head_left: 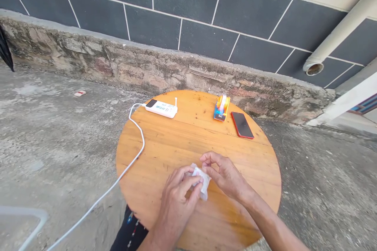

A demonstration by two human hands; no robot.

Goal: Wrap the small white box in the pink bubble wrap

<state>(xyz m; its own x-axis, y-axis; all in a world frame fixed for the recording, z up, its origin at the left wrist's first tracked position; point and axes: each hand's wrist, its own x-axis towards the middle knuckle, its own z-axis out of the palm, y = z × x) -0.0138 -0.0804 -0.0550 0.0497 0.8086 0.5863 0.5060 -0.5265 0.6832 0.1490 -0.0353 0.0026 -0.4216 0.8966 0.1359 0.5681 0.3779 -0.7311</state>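
Note:
A small white packet [204, 180] with pinkish print, wrapped in clear or whitish film, is between my hands over the round wooden table [165, 145]. My left hand [181, 188] holds it from the left, thumb and fingers pressed on its face and edge. At the packet's upper right corner, my right hand [224, 172] is closed in a pinch, thumb and forefinger at the film's edge. Part of the packet is hidden behind the left fingers.
A white power bank [161, 108] with a white cable [143, 141] lies at the table's back left. Toward the back right are an orange and blue tape dispenser [221, 108] and a red-cased phone [242, 125]. A stone wall base [165, 70] stands behind.

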